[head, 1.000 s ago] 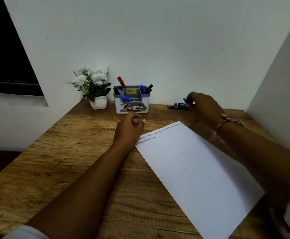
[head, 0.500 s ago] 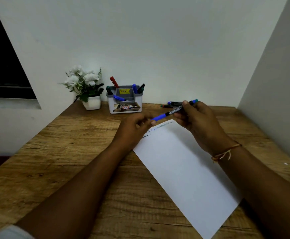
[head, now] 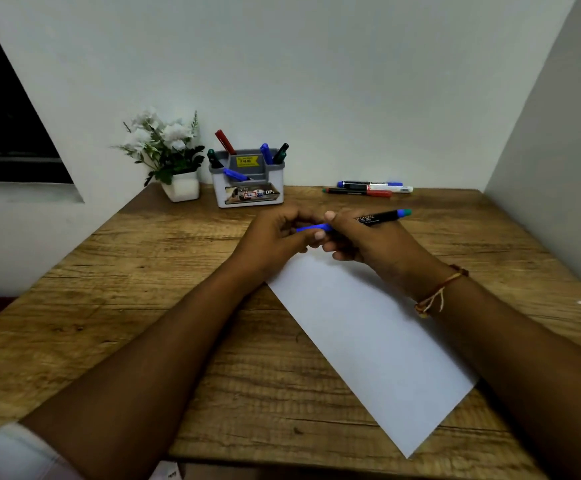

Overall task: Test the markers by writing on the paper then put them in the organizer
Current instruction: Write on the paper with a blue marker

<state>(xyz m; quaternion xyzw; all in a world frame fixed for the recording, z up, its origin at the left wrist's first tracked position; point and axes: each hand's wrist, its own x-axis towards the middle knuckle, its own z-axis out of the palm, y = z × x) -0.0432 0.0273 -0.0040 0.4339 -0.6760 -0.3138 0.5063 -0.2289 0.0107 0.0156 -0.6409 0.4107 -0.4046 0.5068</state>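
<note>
Blue-capped marker (head: 377, 218), black barrel: I logged it held roughly level at centre frame, above the far end of the paper (head: 368, 337) and clear of the sheet.

Left hand (head: 271, 237): fingers curled round the blue cap end.

Right hand (head: 368, 245): wrapped round the barrel. The two hands were together, fingers touching, both clamped on the one marker.

Paper: white sheet lying askew on the wooden table (head: 126, 289), running from centre frame to lower right. Its far end was covered by the hands, so I could not tell what was written there.

Organizer (head: 220, 192): grey and white, upper centre of frame against the wall, well apart from the hands. Red, green, blue and dark markers stood or lay in its compartments.

Loose markers (head: 368, 188): a small cluster lying flat on the table, upper right of centre, near the wall.

Potted plant (head: 173, 157): white flowers, just left of the organizer.

Step, as I judged it: uncapping, ahead of the writing test. The next move called for a straight pull apart along the barrel. The right hand would then turn the tip down to the sheet, and the left would hold the cap ready for recapping.
</note>
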